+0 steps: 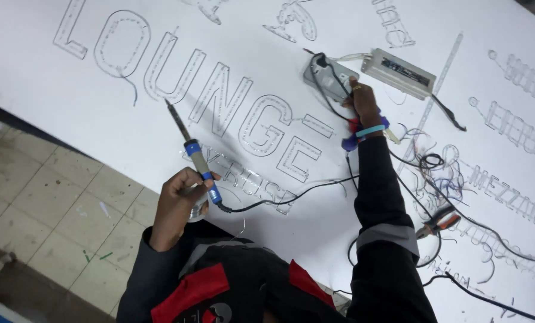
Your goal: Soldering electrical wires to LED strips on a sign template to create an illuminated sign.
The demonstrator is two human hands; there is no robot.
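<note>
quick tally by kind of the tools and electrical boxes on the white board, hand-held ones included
soldering iron, in the left hand: 1
pliers with orange and black handles: 1
grey boxes: 2, one under the right hand, one longer beside it
total: 4

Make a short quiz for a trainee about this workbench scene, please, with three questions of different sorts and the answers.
1. True or false: the left hand holds a soldering iron with a blue and grey handle.
2. Multiple choice: the right hand rests on A) orange-handled pliers, B) a small grey box with black wires, C) a cup.
3. Fill in: the orange-handled pliers lie on the white board beside the person's ______ sleeve.

Key: 1 true. 2 B. 3 right.
</note>
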